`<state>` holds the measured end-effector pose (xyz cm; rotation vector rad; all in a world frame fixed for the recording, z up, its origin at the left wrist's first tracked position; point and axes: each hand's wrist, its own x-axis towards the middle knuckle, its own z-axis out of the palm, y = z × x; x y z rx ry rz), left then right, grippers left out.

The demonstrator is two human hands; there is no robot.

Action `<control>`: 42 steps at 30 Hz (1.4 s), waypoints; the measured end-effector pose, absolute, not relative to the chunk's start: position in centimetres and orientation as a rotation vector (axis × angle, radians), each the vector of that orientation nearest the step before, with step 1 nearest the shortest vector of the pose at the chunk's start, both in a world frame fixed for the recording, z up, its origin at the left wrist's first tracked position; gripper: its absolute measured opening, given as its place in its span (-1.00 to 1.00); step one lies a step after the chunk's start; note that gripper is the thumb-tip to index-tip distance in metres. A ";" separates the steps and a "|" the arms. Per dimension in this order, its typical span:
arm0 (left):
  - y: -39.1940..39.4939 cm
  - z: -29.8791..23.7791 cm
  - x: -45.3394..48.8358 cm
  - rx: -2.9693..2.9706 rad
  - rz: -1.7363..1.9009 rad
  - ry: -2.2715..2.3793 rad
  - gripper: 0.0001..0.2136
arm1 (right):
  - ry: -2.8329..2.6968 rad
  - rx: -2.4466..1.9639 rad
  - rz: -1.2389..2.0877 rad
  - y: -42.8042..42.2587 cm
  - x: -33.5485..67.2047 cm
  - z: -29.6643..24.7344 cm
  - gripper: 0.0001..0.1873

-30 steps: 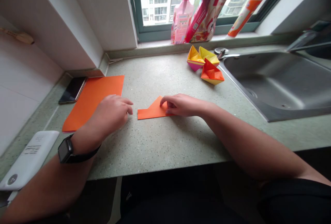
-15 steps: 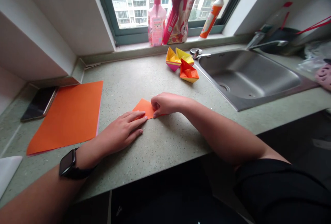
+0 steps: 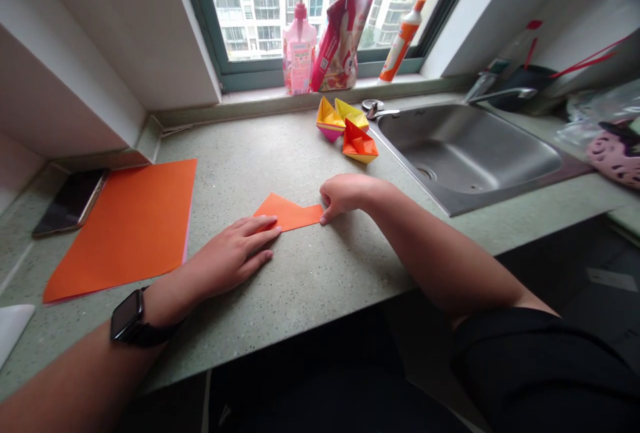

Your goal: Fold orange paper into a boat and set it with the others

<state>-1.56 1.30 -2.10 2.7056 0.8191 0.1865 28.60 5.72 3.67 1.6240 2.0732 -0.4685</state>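
A folded orange paper (image 3: 290, 213) lies flat on the speckled green counter (image 3: 310, 273), one corner turned down to a slant. My left hand (image 3: 235, 256), a dark watch on its wrist, lies flat with fingers stretched out, the fingertips pressing the paper's left end. My right hand (image 3: 345, 194) is curled, its fingertips pressing down on the paper's right end. Three finished paper boats (image 3: 347, 129), yellow, pink and orange, sit further back beside the sink.
A stack of orange sheets (image 3: 125, 226) lies at the left, a phone (image 3: 70, 201) beyond it. A steel sink (image 3: 465, 146) with a tap fills the right. Soap bottle (image 3: 299, 46), a pink bag (image 3: 340, 36) and an orange-capped bottle (image 3: 403, 39) stand on the sill.
My right hand slid rightward along the folded paper to its right end, uncovering the paper. My left hand opened flat and came to rest on the left end. The head view shifted right.
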 end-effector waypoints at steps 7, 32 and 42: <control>1.4 -2.3 -1.6 2.715 0.249 0.802 -0.60 | 2.171 1.543 -0.748 6.6 31.8 3.3 -0.60; 1.3 -1.3 -1.5 2.735 0.234 1.008 -0.70 | 2.562 1.555 -0.695 4.1 26.9 0.2 -0.75; 1.1 3.3 -3.9 2.472 -0.320 1.388 -0.70 | 2.544 1.542 -0.747 4.4 27.4 -0.2 -0.73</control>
